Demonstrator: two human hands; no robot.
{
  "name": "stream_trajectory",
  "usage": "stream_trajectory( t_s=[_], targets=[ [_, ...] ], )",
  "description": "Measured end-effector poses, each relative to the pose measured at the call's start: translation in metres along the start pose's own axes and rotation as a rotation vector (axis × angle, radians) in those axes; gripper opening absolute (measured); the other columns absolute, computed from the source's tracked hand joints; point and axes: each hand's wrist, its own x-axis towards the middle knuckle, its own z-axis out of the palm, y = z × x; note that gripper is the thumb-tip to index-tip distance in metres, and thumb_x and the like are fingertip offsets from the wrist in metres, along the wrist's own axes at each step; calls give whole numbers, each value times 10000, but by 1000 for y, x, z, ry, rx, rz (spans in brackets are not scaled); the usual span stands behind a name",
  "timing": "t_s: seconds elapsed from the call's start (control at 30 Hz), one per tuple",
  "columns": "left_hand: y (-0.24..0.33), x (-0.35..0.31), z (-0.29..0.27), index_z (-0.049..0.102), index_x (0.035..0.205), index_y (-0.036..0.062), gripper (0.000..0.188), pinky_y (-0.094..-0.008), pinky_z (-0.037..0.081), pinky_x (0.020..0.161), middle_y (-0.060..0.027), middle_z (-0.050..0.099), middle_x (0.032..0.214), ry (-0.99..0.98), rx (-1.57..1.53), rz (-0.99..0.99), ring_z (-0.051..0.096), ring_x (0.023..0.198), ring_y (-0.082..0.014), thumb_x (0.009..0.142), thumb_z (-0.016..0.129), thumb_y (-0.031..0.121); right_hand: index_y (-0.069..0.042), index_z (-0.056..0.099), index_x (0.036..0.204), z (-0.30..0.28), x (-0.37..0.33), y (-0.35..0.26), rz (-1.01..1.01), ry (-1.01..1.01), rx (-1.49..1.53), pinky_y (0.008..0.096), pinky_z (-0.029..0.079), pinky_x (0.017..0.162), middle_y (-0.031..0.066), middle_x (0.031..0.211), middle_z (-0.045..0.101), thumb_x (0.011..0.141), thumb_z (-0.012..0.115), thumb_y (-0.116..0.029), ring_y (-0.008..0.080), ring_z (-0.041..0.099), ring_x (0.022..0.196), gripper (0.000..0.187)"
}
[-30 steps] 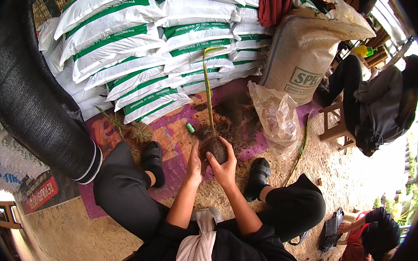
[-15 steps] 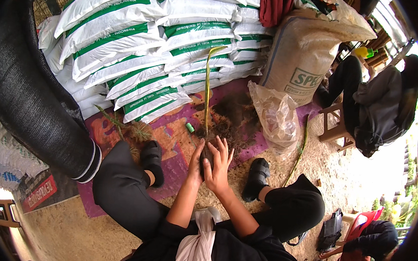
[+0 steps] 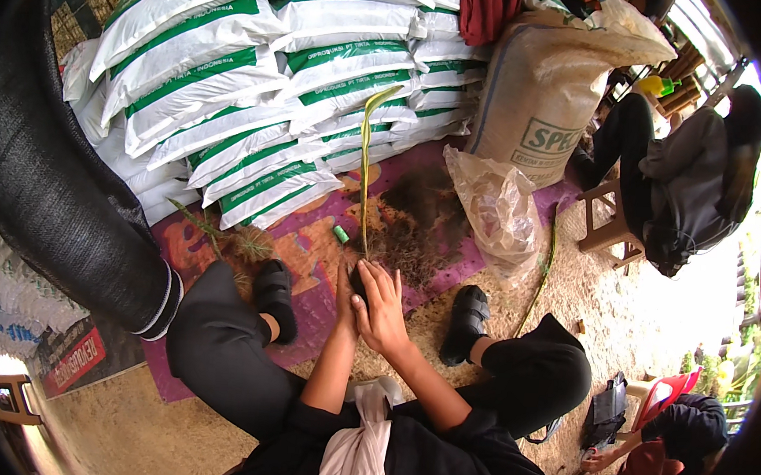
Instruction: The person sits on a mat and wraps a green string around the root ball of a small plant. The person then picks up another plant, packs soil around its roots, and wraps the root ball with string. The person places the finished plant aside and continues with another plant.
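I see white sacks banded with green, a tan sack, a purple patterned mat, my black sandals, and a yellow-green seedling leaf.
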Motion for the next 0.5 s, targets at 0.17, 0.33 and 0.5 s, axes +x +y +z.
stream_trajectory(
  t_s=[0.17, 0.33, 0.5],
  targets=[
    [3, 4, -12, 459, 1176, 39, 729, -350, 408, 903, -102, 519, 1131, 91, 155, 37, 513, 1023, -220, 822, 264, 646, -3, 378, 1244, -14, 8, 4, 153, 19, 57, 523, 119, 1020, 178, 1230, 426, 822, 520, -243, 318, 378, 1182, 506],
    [5, -8, 9, 336, 1287, 38, 765, -339, 317, 992, -119, 416, 1257, -33, 177, -22, 420, 1154, -241, 826, 252, 642, 16, 422, 1194, -14, 8, 19, 290, 239, 282, 327, 426, 854, 197, 1095, 523, 686, 683, -144, 270, 545, 994, 593],
    [-2, 2, 1, 441, 1181, 65, 512, -364, 418, 874, -95, 525, 1081, 108, 114, 56, 513, 992, -224, 858, 437, 462, 9, 422, 1200, -11, 6, 15, 309, 252, 592, 314, 429, 844, 154, 1042, 571, 688, 690, -106, 200, 553, 949, 590]
  ],
)
